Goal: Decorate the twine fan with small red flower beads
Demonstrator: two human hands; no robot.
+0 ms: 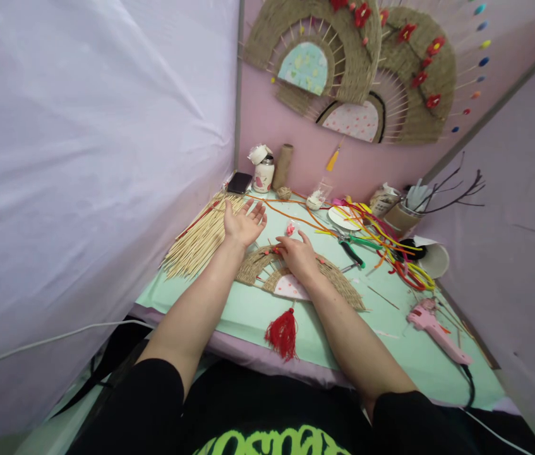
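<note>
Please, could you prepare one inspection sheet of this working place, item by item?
Surface: pale green tabletop, crowded toward the far side
Work pieces: twine fan with red tassel; thin sticks at left
Clutter: tangled pipe cleaners, pliers, pink glue gun
Hands: left hand open, palm up, looks empty; right hand over the fan, grip unclear
Cables: black glue-gun cord at lower right; white cable at left
Surroundings: pink panel with hanging fans; lilac drapes at both sides

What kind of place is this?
It looks like a little craft corner, maybe a workshop: a woven fan-shaped piece lies on the table, with thin sticks to its left and a pink glue gun to its right.
</note>
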